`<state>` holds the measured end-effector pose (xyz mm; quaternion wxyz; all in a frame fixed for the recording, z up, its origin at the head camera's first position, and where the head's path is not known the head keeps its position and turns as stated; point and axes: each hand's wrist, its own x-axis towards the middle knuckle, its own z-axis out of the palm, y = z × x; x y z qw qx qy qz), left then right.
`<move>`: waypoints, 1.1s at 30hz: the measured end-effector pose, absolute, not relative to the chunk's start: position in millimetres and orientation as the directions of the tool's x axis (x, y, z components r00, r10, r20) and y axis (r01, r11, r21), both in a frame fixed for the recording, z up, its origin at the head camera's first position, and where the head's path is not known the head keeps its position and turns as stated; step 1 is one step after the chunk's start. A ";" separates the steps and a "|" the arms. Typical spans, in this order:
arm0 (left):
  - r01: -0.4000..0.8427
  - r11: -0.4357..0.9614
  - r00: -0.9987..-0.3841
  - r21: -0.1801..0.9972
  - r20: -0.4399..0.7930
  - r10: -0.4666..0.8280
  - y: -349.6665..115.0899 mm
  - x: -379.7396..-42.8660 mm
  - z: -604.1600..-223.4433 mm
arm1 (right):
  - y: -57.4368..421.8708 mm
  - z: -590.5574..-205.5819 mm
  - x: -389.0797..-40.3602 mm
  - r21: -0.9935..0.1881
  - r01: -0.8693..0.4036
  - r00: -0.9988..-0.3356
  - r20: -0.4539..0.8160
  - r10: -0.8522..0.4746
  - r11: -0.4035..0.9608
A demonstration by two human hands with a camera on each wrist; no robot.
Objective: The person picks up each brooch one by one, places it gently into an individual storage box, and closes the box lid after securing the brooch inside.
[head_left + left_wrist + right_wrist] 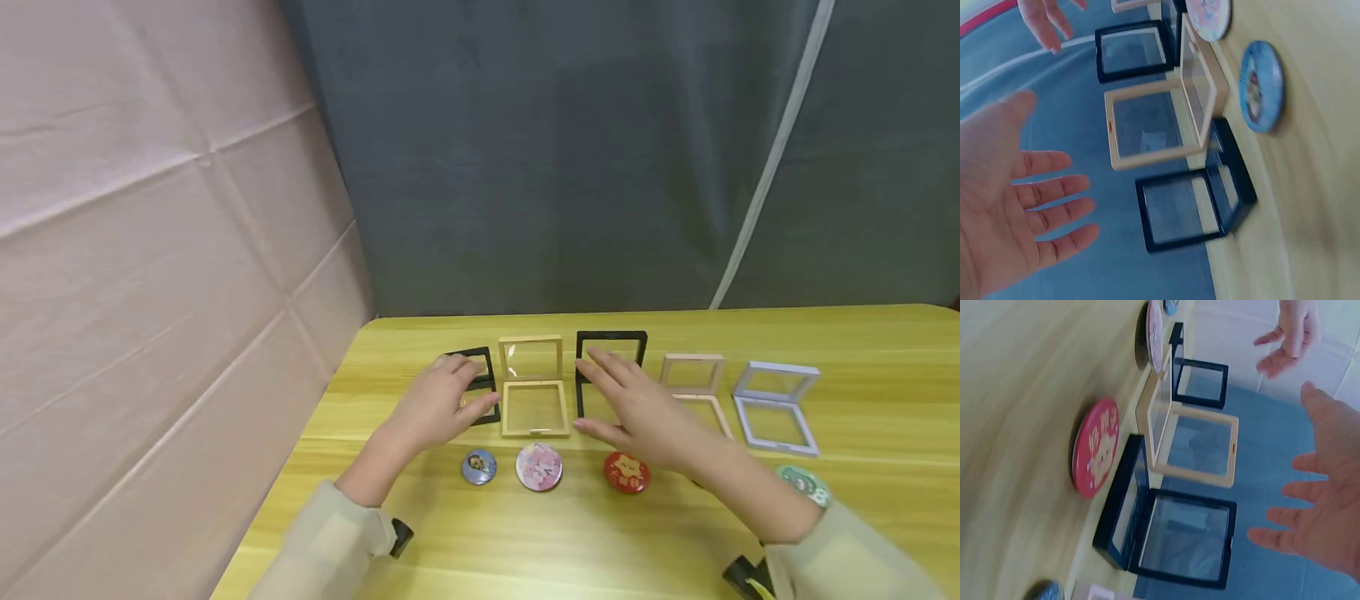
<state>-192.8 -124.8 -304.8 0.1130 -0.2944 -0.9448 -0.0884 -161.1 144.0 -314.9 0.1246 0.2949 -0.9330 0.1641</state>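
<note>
My left hand (429,407) hovers with spread fingers over the small black display frame (486,360), holding nothing. In the left wrist view this open-lidded frame (1175,209) stands apart from the fingers. My right hand (647,410) is spread above the larger black display frame (611,336) and partly covers it in the head view. The right wrist view shows a gap between that frame (1185,537) and the fingers. Between the hands a yellow-tan display frame (535,408) sits with its lid up. Nearer me lie a blue round badge (478,467), a pink one (538,467) and a red one (627,472).
A pale pink frame (693,375) and a lavender frame (776,417) stand open to the right. A green badge (802,483) lies by my right sleeve. A dark curtain (525,167) hangs behind the wooden table (525,550); pale cloth (150,292) is on the left.
</note>
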 end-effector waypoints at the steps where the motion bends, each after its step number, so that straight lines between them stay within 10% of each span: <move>1: 0.571 0.815 -0.802 0.103 0.283 0.526 -128.5 -191.4 -306.2 | 141.5 -315.9 -161.0 -0.234 -0.598 -0.788 0.345 -0.510 0.766; 11: 0.532 0.821 -0.842 0.207 0.232 0.488 -147.3 -185.7 -330.2 | 108.3 -328.6 -161.5 -0.325 -0.612 -0.758 0.502 -0.417 0.721; 33: 0.405 0.853 -0.894 0.329 -0.053 0.445 -146.1 -181.0 -358.4 | 20.1 -354.4 -165.8 -0.523 -0.478 -0.877 0.239 -0.416 0.706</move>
